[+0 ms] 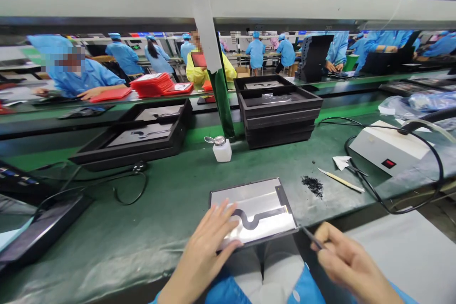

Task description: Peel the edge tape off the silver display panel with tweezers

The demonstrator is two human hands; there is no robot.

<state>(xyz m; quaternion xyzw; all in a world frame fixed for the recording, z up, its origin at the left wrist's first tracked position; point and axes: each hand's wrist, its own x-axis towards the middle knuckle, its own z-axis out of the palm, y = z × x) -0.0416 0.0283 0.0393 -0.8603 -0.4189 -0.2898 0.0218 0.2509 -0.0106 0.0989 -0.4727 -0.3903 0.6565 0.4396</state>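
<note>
Green bench (153,218) | left hand (208,242): spread palm-down on panel (261,199) | right hand (340,254): pinching dark tool (312,238) by panel's corner

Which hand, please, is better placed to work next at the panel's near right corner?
Probably the right hand: it holds a thin dark tool, its tip near that corner of the panel. The left hand rests on the panel's left side, perhaps steadying it.

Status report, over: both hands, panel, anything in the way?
Left hand resting on panel. Right hand gripping dark tool near panel's corner. Dark scraps right of panel, not touching.
</note>
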